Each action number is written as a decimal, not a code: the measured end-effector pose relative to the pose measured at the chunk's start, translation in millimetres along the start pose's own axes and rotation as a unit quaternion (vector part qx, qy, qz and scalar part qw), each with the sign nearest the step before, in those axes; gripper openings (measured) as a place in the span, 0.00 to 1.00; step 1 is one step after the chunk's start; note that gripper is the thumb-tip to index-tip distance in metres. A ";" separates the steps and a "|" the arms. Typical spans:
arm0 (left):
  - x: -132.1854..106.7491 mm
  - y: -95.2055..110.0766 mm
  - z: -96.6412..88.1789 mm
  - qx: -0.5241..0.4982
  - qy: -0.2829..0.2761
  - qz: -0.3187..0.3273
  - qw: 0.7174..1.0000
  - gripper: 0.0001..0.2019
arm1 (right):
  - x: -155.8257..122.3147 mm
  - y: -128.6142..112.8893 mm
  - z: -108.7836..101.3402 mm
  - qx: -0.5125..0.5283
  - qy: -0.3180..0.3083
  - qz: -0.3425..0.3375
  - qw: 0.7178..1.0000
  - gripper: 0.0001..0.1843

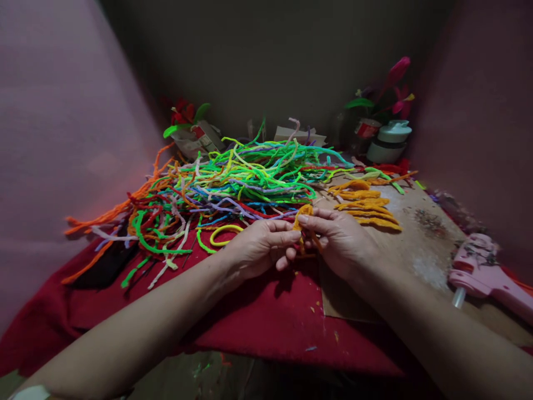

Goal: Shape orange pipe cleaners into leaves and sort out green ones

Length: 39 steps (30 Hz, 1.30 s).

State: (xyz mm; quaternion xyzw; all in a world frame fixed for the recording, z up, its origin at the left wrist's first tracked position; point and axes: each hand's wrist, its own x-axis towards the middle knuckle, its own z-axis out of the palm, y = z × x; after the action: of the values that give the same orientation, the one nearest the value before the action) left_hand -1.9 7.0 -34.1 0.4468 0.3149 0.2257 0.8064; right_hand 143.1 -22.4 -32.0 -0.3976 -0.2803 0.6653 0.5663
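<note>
Between my two hands is a golden-orange fuzzy pipe cleaner [304, 214], bent into a narrow loop with loose ends hanging down. My left hand [266, 244] pinches its left side between thumb and fingers. On the other side, my right hand [339, 236] grips the loop near its top, thumb and index finger pressed together. Just beyond my right hand, several folded golden-orange pipe-cleaner loops [366, 206] lie in a row on a cardboard sheet [416, 244]. A large tangled heap of coloured pipe cleaners [254, 172] spreads behind my left hand.
A pink hot glue gun [478, 269] rests at the right on the cardboard. Red cloth [266, 316] covers the table. At the back stand a lidded jar [389, 141] and pink artificial flowers [397, 78]. A yellow ring [225, 234] lies near my left wrist.
</note>
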 end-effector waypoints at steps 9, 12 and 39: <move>-8.6 12.1 0.6 0.109 0.000 -0.007 0.994 0.09 | -2.2 -1.8 -0.8 -0.051 0.004 0.032 0.998 0.11; -9.5 12.8 1.2 0.129 0.007 0.028 0.991 0.10 | -2.3 -2.4 -1.4 -0.069 0.009 0.032 0.997 0.10; -7.8 9.6 7.2 0.289 0.153 0.146 0.934 0.02 | -9.4 0.5 -0.5 -0.324 0.067 -0.256 0.908 0.05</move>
State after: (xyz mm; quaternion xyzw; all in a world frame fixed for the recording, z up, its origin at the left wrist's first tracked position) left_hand -3.0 2.6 -20.5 0.6615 0.4169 0.3059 0.5431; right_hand 143.6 -31.7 -30.8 -0.5172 -0.5341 0.3422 0.5745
